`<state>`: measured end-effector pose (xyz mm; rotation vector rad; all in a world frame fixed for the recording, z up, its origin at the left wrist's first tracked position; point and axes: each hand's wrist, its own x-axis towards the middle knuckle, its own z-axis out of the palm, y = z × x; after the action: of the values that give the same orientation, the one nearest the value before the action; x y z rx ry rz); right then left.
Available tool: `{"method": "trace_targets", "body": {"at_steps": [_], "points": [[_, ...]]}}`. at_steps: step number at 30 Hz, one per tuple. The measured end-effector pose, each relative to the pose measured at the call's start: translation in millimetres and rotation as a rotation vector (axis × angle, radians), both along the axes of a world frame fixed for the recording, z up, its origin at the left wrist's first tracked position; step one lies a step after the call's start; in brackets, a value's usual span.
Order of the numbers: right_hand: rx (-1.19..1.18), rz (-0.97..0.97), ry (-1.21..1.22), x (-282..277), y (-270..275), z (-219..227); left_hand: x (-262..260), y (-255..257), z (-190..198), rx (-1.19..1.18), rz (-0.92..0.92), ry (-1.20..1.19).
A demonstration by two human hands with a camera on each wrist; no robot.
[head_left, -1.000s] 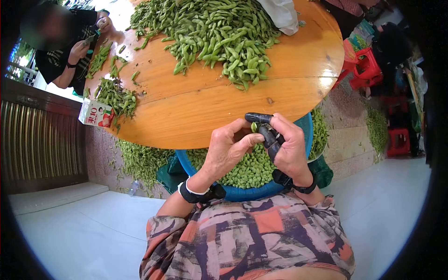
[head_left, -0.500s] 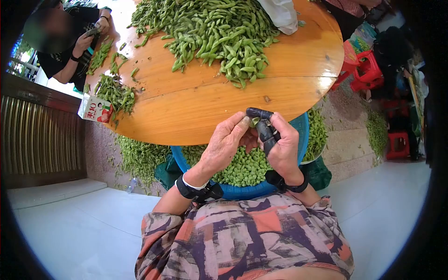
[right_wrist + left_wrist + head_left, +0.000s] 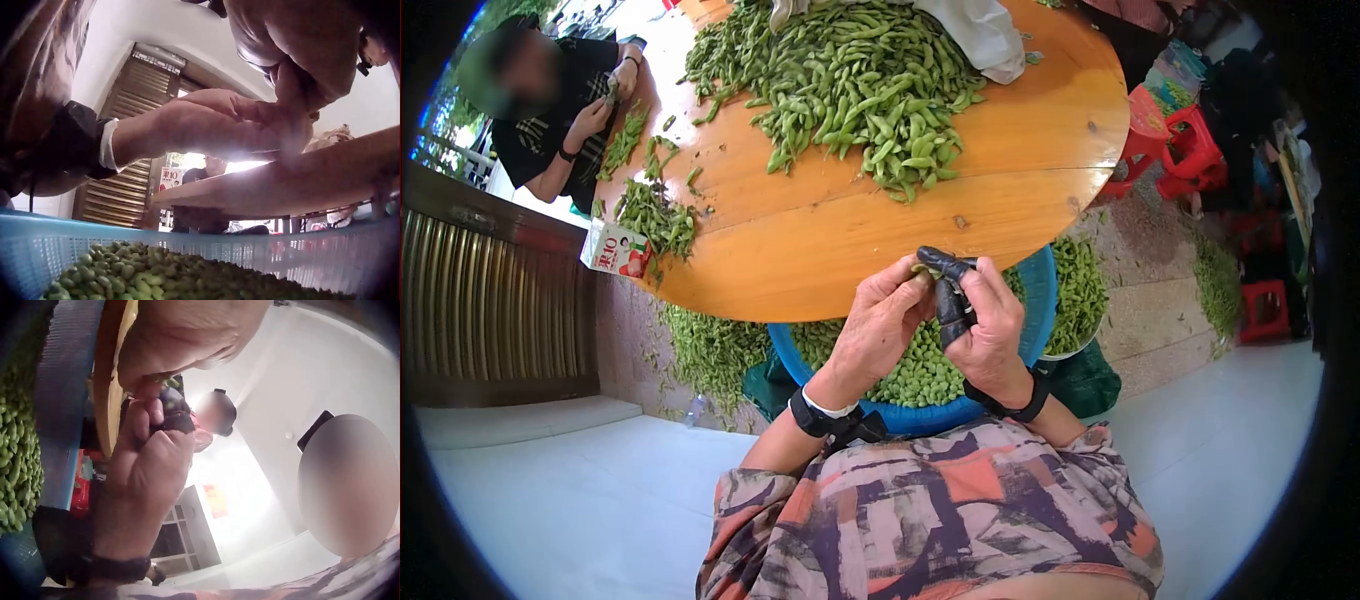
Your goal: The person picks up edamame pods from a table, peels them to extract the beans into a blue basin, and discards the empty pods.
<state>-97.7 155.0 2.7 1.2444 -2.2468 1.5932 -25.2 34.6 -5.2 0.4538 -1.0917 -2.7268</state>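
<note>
A green soybean pod is between my two hands, near the table's front edge. My left hand pinches it with thumb and forefinger. My right hand wears black covers on its thumb and forefinger, which grip the pod from the other side. In the left wrist view only a bit of green pod shows between the hands; the rest is hidden by fingers. Beneath both hands, shelled green beans fill a blue basket.
A large pile of pods covers the far part of the wooden table. A carton and smaller pod heaps lie at the left, where another person sits. Red stools stand at the right.
Both hands have shifted slightly left while staying together. The left fingers moved up and closed in on the pod, which now shows less. The other person's hands moved a little.
</note>
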Motion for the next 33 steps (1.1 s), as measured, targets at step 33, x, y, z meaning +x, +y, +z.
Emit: {"method": "trace_targets", "body": {"at_steps": [33], "points": [[0.317,-0.316,-0.154,-81.0,116.3,16.9,-105.6,-83.1,25.9,-2.086,0.135,0.018]]}}
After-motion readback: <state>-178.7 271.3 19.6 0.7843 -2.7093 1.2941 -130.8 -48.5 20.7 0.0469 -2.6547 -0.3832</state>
